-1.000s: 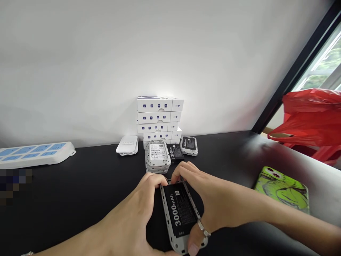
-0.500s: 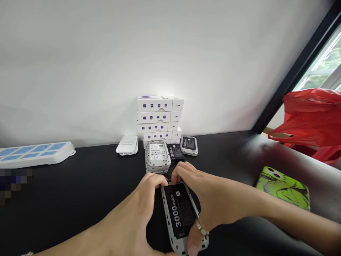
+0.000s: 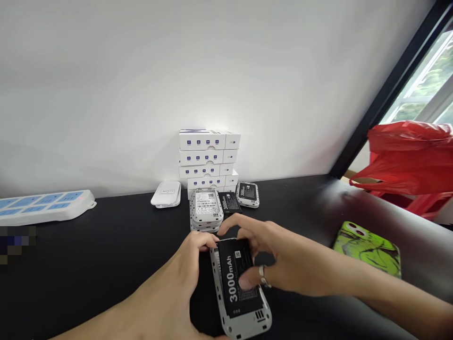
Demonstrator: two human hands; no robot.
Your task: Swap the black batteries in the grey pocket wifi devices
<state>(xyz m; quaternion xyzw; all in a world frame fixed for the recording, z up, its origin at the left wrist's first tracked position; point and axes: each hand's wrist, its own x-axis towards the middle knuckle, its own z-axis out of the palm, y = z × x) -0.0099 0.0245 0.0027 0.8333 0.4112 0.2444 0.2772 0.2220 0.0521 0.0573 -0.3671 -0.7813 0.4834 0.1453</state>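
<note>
Battery (image 3: 231, 274), black and marked 3000mAh, lies tilted in the open bay of a pale device frame (image 3: 244, 327) on a black table (image 3: 141, 226) below a white wall (image 3: 123, 94), its left side sitting over a partly visible label. On a clock face centered on it, red plastic bags (image 3: 406, 151) hang at two o'clock, a power strip (image 3: 46, 208) lies between nine and ten, and stacked white boxes (image 3: 203, 158) rise near twelve. A left hand (image 3: 170, 283) at nine grips the frame by its far-left corner; a right hand (image 3: 286, 259) at three grasps the battery, thumb across its face and fingers at its far-right edge. Both are close, the right nearer, over a long axis running roughly from eleven-thirty to five-thirty. A green-cased phone (image 3: 368, 248) rests at three, piled device frames (image 3: 207, 208) toward eleven, white covers (image 3: 167, 193) past ten, a second battery (image 3: 230, 203) at twelve and a fitted device (image 3: 247, 194) just beyond. Right fingers conceal the battery's far-right edge, their tips out of view; the left thumb is cropped at the bottom, and pixelation masks something at the left.
</note>
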